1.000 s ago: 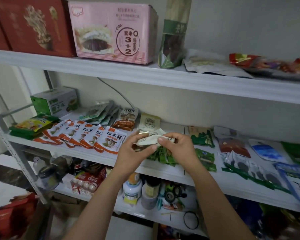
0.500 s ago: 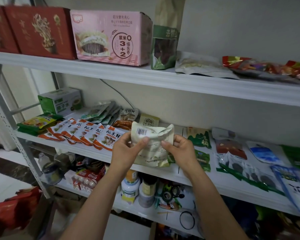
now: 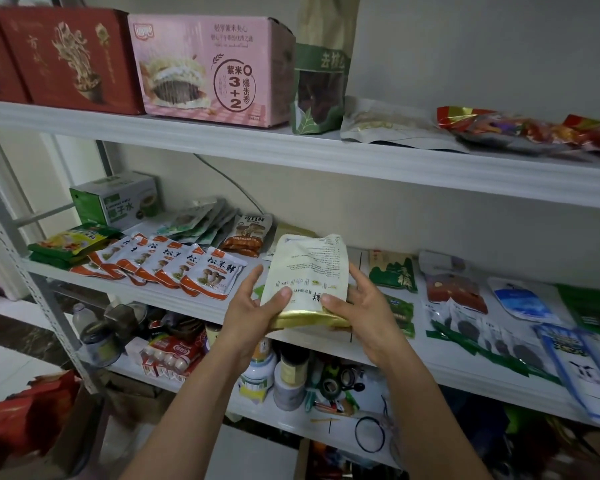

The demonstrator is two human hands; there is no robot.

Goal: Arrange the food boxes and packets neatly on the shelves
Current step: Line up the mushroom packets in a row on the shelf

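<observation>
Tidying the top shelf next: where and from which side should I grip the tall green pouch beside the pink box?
Probably pinch the tall green pouch front-to-back at mid-height, coming from its right. It stands upright close beside the pink box, leaving the left edge crowded; the right edge is free above the flat pale packet.

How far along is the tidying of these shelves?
Partly done, it seems. The pink box stands square on the top shelf, and the red-and-white packets lie in an overlapping row on the middle shelf. In hand: a cream packet, held by the left hand and right hand. Left: the mixed packets at its right lie jumbled, as do the foil bags up top.
</observation>
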